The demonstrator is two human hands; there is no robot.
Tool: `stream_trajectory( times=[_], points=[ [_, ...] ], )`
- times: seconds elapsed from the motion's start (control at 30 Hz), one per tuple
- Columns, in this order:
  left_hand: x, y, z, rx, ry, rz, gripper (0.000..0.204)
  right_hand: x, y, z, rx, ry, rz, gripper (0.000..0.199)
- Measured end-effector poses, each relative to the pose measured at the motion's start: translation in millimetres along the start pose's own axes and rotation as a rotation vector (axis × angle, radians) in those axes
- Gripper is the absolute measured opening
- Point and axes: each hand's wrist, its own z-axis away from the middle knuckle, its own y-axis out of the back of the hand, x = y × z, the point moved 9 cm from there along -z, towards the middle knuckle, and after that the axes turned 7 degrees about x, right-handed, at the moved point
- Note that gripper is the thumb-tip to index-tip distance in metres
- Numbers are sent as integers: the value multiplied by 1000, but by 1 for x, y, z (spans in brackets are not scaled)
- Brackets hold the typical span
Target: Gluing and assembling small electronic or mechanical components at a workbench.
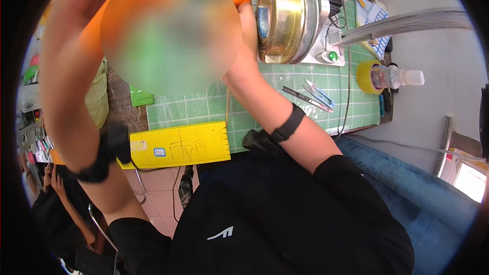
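Observation:
My left hand (71, 7) is raised at the upper left, smeared by motion. It lies against something bright orange (94, 35), whose kind I cannot make out. A large blurred oval hides the middle, including most of the space between my hands. My right hand (246, 33) reaches up beside a tape dispenser machine (309, 15) carrying clear, yellowish tape rolls (285, 20). A bit of orange shows at its fingertips, while its other fingers are hidden by the oval. What either hand holds cannot be seen.
Thread snips (320, 94) and a dark slim cutter (305, 98) lie on the green cutting mat (275, 79). A yellow tape roll (364, 77) and a clear bottle (392, 77) stand right. A yellow box (178, 145) lies along the near edge. Another person (63, 214) is at lower left.

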Motion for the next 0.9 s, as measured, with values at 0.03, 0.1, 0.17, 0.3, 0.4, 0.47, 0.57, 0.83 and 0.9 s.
stream_trajectory(
  times=[0.03,0.1,0.17,0.3,0.4,0.47,0.57,0.83,0.9],
  points=[
    [-15,-10,-19,-26,31,-72,21,3,-7,-2,-9,1,-1,15],
    [-36,-50,-60,-65,23,-108,19,-2,6,-18,41,69,102,17],
    [-22,-91,-65,-352,-309,-129,19,0,6,-23,32,105,32,22],
    [-35,-99,-64,-439,-188,-133,20,11,2,-15,23,-29,-78,23],
    [3,-71,-43,-225,-273,-210,19,2,4,-4,18,-7,-13,22],
    [18,-62,-9,20,-408,-227,19,-1,17,18,-32,-198,43,23],
    [43,-86,65,48,-345,-268,21,-17,38,62,-240,-74,116,19],
    [-1,-120,122,242,21,216,20,-25,60,115,-730,345,1132,19],
    [-6,-130,125,237,13,234,17,-16,62,121,-823,336,1264,20]
  ],
)
